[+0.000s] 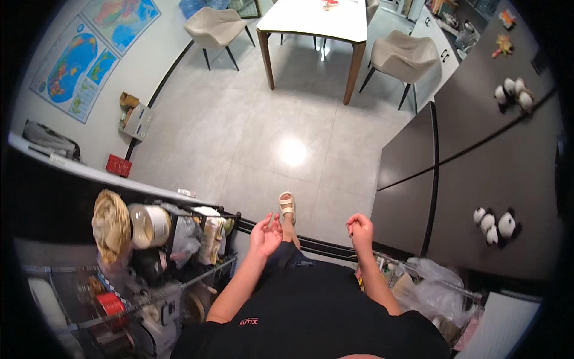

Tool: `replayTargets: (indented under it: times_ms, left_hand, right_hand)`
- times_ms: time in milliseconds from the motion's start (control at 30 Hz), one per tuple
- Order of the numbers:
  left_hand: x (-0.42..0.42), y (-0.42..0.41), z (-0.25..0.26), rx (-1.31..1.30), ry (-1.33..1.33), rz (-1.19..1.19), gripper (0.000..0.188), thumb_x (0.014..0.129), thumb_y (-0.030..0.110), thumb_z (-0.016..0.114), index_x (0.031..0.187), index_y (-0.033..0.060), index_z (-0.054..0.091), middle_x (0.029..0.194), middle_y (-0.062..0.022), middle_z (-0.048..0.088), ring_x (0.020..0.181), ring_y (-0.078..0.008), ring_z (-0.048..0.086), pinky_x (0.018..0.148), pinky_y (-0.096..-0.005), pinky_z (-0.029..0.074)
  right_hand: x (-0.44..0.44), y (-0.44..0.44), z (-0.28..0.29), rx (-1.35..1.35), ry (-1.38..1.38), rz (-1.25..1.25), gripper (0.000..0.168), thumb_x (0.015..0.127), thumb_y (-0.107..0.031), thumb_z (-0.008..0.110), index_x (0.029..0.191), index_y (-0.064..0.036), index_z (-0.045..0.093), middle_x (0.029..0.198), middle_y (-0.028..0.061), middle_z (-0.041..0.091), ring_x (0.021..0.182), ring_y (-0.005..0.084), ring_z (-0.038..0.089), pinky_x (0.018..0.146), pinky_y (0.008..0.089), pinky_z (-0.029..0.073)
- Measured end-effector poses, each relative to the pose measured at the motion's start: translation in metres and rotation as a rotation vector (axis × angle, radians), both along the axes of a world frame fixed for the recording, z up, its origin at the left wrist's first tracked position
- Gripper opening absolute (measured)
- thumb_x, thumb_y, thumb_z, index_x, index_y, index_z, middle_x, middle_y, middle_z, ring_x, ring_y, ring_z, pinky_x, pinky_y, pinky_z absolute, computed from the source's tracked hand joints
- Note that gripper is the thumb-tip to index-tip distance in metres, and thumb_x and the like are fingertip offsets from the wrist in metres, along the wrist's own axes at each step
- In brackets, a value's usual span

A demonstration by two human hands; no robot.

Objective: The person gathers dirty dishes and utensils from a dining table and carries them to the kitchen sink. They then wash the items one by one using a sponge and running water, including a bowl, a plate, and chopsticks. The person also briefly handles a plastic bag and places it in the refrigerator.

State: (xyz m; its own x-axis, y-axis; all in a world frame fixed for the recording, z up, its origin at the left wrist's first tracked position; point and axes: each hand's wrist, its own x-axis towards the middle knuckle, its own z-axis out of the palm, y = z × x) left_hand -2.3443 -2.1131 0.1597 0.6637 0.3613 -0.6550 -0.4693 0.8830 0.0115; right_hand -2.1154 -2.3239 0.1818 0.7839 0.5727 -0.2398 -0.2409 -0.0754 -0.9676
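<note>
My left hand [267, 235] is raised in front of my body with the palm turned up, its fingers apart and nothing in it. To the right, my right hand [360, 231] hangs in the air with its fingers curled loosely inward; I see no object in it. Between the two hands, a foot in a cream two-strap sandal [287, 205] steps onto the grey tiled floor [278, 121]. A black door track [314, 244] crosses the floor beneath my hands. Neither hand touches the wire shelving [210, 271] on the left or the dark grey refrigerator [403, 211] on the right.
Ahead stands a white-topped table [309, 20] with beige chairs [215, 28] around it. Maps [74, 67] hang on the left wall, above a cardboard box [136, 121] and a red box [119, 165]. Panda figures [493, 224] stick to the refrigerator. Plastic bags [435, 287] fill a right-hand rack.
</note>
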Motion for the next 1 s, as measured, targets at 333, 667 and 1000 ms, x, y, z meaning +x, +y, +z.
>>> replayTargets:
  times_ms: [333,667,1000]
  left_hand:
    - [0.191,0.274,0.027,0.130,-0.066,-0.095,0.034,0.094,0.009,0.056,0.128,0.0109,0.052,0.111,-0.0084,0.063,0.084,-0.0165,0.063,0.074,-0.0317,0.054]
    - [0.379,0.471,0.017,0.033,-0.013,-0.119,0.029,0.094,0.010,0.058,0.123,0.0105,0.056,0.105,-0.0073,0.066,0.080,-0.0170,0.064,0.071,-0.0308,0.055]
    - [0.615,0.689,0.045,0.124,-0.055,-0.181,0.025,0.097,0.010,0.055,0.122,0.0083,0.056,0.105,-0.0082,0.067,0.085,-0.0181,0.066,0.075,-0.0311,0.055]
  right_hand:
    - [0.142,0.217,0.028,0.003,-0.054,-0.019,0.021,0.080,0.007,0.039,0.080,-0.001,0.058,0.061,0.0002,0.052,0.053,0.0071,0.045,0.049,0.0225,0.035]
    - [0.321,0.410,0.007,-0.108,0.068,-0.104,0.020,0.080,0.009,0.039,0.077,-0.003,0.056,0.061,0.0011,0.052,0.053,0.0084,0.047,0.050,0.0230,0.037]
    - [0.570,0.652,0.037,-0.012,0.004,-0.092,0.023,0.080,0.013,0.037,0.076,-0.004,0.054,0.069,0.0034,0.056,0.057,0.0093,0.052,0.052,0.0227,0.042]
